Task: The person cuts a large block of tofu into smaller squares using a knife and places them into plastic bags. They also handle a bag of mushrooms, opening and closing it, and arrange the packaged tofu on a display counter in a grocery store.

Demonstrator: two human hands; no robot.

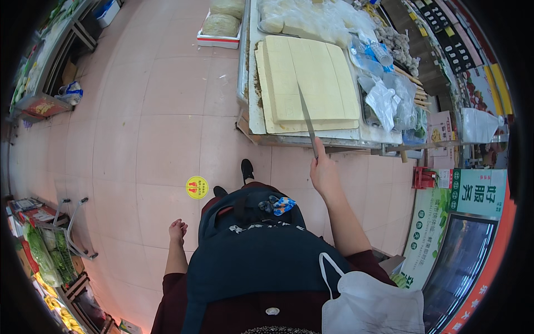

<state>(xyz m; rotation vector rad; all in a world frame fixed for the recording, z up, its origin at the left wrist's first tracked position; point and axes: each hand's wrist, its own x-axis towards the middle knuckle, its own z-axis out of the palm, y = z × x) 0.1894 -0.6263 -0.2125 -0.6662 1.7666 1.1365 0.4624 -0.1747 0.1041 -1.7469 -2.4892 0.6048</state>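
A long thin knife [306,112] is gripped in my right hand [325,169], just below the front edge of the stall table [288,140]. Its blade points away from me over a large pale yellow slab of tofu [308,79]. Whether the blade touches the surface cannot be told. Straight lines divide the slab's top, and a second pale layer [271,126] shows beneath it at the left and front. Down at my left side, well away from the table, hangs my left hand [178,230], its fingers curled, with no object visible in it.
Bagged pale blocks [300,18] lie behind the slab. Plastic bags [386,100] and wooden-handled tools [417,94] are at its right. A white foam box [219,41] stands left of the table. A shopping cart [62,238] with vegetables is at far left. A white mask [373,300] hangs near my chest.
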